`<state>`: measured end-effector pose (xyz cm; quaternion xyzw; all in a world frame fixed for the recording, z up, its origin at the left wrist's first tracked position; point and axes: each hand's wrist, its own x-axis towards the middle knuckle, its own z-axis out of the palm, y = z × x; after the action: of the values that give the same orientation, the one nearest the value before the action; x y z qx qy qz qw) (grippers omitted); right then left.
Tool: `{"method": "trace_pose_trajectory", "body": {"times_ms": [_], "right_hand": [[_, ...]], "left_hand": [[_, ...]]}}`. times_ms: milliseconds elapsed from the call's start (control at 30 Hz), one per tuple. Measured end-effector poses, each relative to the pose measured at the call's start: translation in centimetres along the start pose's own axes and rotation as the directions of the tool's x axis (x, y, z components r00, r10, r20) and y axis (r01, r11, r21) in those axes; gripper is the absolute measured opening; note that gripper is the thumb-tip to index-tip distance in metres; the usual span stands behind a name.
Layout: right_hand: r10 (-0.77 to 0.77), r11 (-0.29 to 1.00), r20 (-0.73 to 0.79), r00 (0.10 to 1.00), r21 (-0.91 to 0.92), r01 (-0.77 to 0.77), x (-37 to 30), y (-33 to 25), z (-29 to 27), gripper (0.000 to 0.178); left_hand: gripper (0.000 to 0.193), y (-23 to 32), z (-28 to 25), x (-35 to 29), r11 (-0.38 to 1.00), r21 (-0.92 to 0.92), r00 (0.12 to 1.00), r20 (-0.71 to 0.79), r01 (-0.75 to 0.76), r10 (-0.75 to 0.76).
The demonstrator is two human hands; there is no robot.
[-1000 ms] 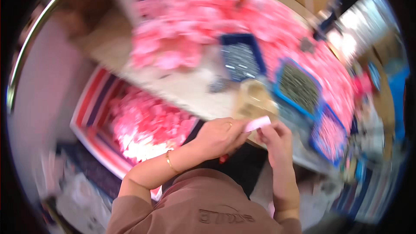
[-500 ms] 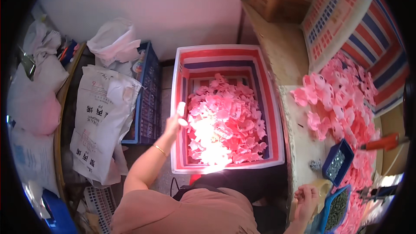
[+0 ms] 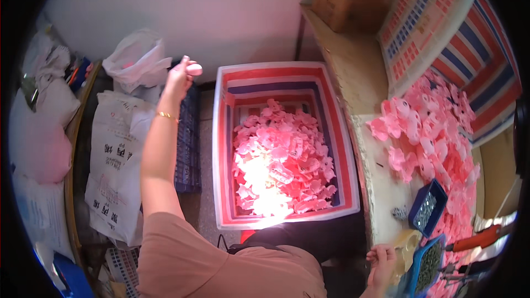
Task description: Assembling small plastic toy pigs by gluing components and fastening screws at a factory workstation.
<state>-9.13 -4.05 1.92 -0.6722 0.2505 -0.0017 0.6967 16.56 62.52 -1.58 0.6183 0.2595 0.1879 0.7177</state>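
— Starting at the left edge, what lies there?

— A heap of white and pale pink plastic bags (image 3: 41,127) against the wall, then a white printed woven sack (image 3: 113,171) standing upright, with a crumpled clear plastic bag (image 3: 138,58) above it. Behind the sack is a dark blue slatted plastic crate (image 3: 187,143).

— And the raised arm?

— That is the person's left hand (image 3: 179,80), lifted high over the blue crate, a thin gold bracelet (image 3: 164,115) on the wrist. Its fingers are closed around a small pink flat plastic piece (image 3: 193,68), which sticks out at the fingertips, up in the air just left of the box and apart from it.

— What is the box?

— A large open container with red, white and blue striped walls (image 3: 223,149), sitting on the floor in front of the person. It is partly filled with a loose pile of the same pink plastic pieces (image 3: 281,160), glaring brightly near the front.

— Further right?

— A pale worn wooden workbench (image 3: 375,187) runs alongside the box. A second heap of pink plastic pieces (image 3: 436,132) is spread over it, below a striped sheet leaning on the wall. Near the front stand two small blue rectangular trays of dark little metal parts (image 3: 428,209), and a red-handled tool (image 3: 477,238) lies beside them.

— The other hand?

— The right hand (image 3: 382,262) rests at the bench's front edge, fingers curled against a pale tan rounded object (image 3: 407,243); I cannot tell whether it truly grips it.
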Motion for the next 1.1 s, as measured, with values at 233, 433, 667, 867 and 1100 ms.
{"method": "trace_pose_trajectory", "body": {"times_ms": [233,433,667,867,1100], "right_hand": [[-0.014,0.999,-0.032,0.999,-0.032,0.013,-1.2,0.8,-2.3,0.009],[0.008,0.999,-0.009,1.0,0.036,-0.008,-2.9,2.2,-4.4,0.012],[-0.097,0.988,-0.29,0.952,0.091,0.128,-6.7,2.4,-12.8,0.014],[-0.241,0.97,-0.682,0.69,-0.196,0.145,-7.8,2.3,-26.3,0.013],[-0.825,0.395,-0.515,0.234,-0.821,-0.413,-4.2,4.1,-39.2,0.027]], "left_hand": [[0.038,-5.4,20.8,-15.8,0.946,-0.158,0.804,0.577,0.282,-0.143],[0.036,-4.6,30.8,-29.8,0.951,0.165,0.299,0.923,0.261,-0.242],[0.027,-4.3,34.8,-42.6,0.944,0.327,-0.076,0.941,-0.039,-0.329],[0.022,-6.2,35.4,-48.4,0.937,0.345,-0.275,0.897,-0.053,-0.346],[0.022,-6.4,35.6,-50.4,0.897,0.441,-0.285,0.855,-0.038,-0.433]]}}
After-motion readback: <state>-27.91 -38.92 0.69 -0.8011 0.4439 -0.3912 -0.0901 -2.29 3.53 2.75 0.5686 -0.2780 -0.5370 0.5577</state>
